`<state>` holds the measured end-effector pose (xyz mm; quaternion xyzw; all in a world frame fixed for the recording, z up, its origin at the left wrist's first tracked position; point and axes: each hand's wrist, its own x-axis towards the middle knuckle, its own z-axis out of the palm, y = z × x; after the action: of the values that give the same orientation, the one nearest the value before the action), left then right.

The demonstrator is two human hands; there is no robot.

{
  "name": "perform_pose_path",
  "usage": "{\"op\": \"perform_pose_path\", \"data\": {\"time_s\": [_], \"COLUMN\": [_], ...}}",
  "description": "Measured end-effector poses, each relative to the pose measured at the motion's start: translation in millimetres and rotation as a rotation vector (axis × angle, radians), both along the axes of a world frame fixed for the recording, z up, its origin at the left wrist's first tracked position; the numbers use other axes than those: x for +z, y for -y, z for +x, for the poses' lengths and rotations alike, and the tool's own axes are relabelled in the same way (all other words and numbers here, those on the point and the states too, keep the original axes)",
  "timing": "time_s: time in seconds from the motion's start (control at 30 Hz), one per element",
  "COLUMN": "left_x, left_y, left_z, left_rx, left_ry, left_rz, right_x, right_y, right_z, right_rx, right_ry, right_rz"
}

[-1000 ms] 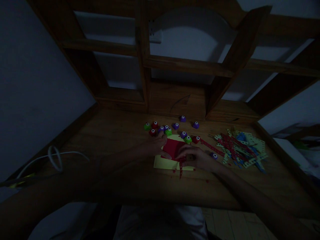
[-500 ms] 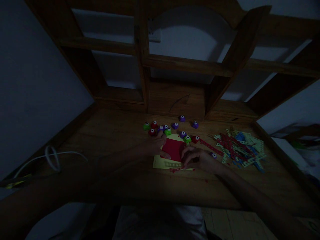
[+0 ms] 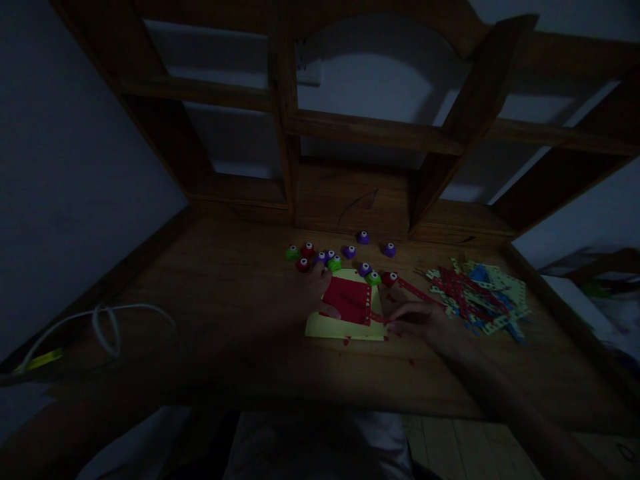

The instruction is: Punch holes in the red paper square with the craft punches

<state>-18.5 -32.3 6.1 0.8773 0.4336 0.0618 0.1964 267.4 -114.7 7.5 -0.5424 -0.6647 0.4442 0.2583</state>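
- Flat red rectangular paper sheet (image 3: 350, 300) lies on a pale yellow sheet (image 3: 326, 328), on the brown wooden counter (image 3: 235, 267), between both grips.
- Left grip (image 3: 314, 292), thumb and fingers spread, rests on its left edge.
- Right grip (image 3: 425, 325), just off its right side, pinches a thin red strip (image 3: 379, 319).

Red sheet (image 3: 350, 300) — partly hidden by left hand (image 3: 314, 287), scraps (image 3: 347, 341) too small to tell, forearms (image 3: 505, 390) cropped
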Motion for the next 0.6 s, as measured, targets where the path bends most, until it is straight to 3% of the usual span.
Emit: {"op": "perform_pose_path", "data": {"time_s": [0.2, 0.27, 0.37, 0.5, 0.53, 0.6], "left_x": [17.4, 20.5, 13.2, -6.4, -10.0, -14.4], "left_y": [21.3, 23.3, 18.6, 7.8, 5.9, 3.6], "left_z": [12.2, 15.3, 19.9, 27.4, 29.0, 31.0], "left_rx": [0.002, -0.060, -0.179, -0.197, -0.204, -0.233], "left_ry": [0.112, 0.194, 0.316, 0.376, 0.386, 0.409], "left_rz": [0.239, 0.184, 0.059, -0.130, -0.172, -0.214], "right_x": [18.3, 22.6, 23.8, 22.9, 22.7, 20.9], "right_y": [10.1, 10.6, 13.1, 19.9, 20.4, 17.6], "right_z": [0.2, 17.3, 46.1, 44.4, 35.6, 13.4], "right_rx": [-0.357, -0.439, -0.544, -0.468, -0.423, -0.205], "right_ry": [-0.001, 0.125, 0.422, 0.603, 0.564, 0.412], "right_rz": [0.117, 0.254, 0.465, 0.663, 0.669, 0.557]}}
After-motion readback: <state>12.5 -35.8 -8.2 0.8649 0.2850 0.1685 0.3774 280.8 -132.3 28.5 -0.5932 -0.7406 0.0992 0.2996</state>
